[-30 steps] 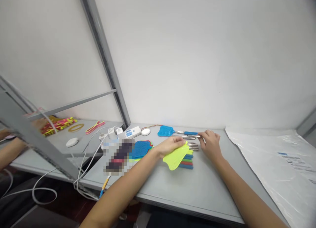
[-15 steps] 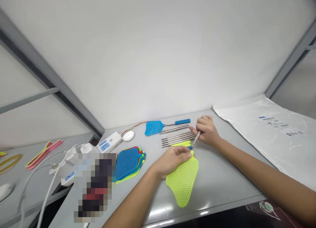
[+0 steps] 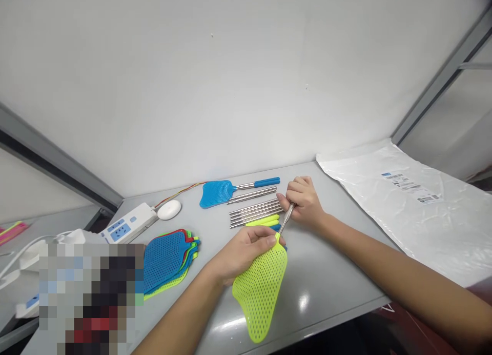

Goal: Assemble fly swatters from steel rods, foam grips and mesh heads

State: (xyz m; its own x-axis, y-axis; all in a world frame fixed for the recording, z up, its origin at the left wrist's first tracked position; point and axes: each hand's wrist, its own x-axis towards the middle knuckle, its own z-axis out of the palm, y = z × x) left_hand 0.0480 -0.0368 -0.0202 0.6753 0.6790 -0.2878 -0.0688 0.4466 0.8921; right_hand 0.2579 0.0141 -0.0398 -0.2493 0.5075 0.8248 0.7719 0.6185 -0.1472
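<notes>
My left hand pinches the neck of a yellow-green fly swatter head, whose wide mesh end points toward me. A metal rod runs from that neck up into my right hand, which is wrapped round it. Just beyond my hands lie several loose metal rods side by side, with yellow-green handle grips and a blue one partly hidden nearby. Farther back rests a blue fly swatter with a rod and blue grip. At left, blue, red and yellow-green swatter heads are stacked.
A white power strip and a round white disc stand at the left on the grey table. White plastic sheeting covers the right side. A wall rises behind the table. A blurred-out patch hides the lower left.
The view has shifted, so everything on the table appears farther left. Both hands keep their hold on the swatter head and rod, with little visible change between them.
</notes>
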